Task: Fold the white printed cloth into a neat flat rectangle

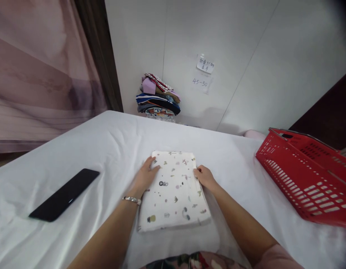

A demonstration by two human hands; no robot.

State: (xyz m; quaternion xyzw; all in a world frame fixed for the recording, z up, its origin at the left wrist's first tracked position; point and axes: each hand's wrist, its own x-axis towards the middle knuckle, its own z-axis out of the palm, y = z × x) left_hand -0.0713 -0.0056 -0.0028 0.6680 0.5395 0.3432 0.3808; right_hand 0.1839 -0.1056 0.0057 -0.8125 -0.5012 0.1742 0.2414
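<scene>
A white cloth (173, 190) printed with small figures lies folded into a rectangle on the white-covered table, in front of my body. On its upper left edge rests my left hand (146, 173), fingers spread and lying on the fabric; a silver bracelet (131, 200) circles that wrist. At the opposite edge my right hand (205, 176) pinches the cloth's upper right side between thumb and fingers.
To the left lies a flat black phone-like slab (65, 195). A red plastic basket (304, 175) stands at the right. Behind the table's far edge rises a stack of folded clothes (158, 99) against the wall, beside handwritten paper notes (205, 65). A pink curtain (41, 71) hangs left.
</scene>
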